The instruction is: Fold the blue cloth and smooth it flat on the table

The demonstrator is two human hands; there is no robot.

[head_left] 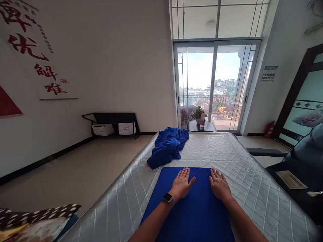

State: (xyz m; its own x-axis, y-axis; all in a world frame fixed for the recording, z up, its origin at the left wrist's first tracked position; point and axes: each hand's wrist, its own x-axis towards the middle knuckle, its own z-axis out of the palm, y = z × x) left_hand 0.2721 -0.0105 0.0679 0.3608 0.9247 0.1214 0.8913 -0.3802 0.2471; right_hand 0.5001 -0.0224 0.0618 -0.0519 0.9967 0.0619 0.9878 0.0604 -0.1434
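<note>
A smooth piece of blue cloth (194, 215) lies flat in front of me on a silver quilted cover (209, 148). My left hand (182, 185) rests palm down on the cloth near its far edge, thumb spread to the right. At the far right corner, my right hand (220, 184) lies flat along the cloth's right edge, fingers stretched out. Neither hand grips anything. Beyond and left of the flat cloth is a crumpled blue cloth (168, 148), apart from both hands. A smartwatch (167, 197) is on my left wrist.
Past the far end stand a bottle (202, 119) and a potted plant (198, 114) on a small dark table (208, 127). To the right is a black chair (297, 168); at the lower left, patterned fabric (37, 218). A low black rack (114, 119) stands by the wall.
</note>
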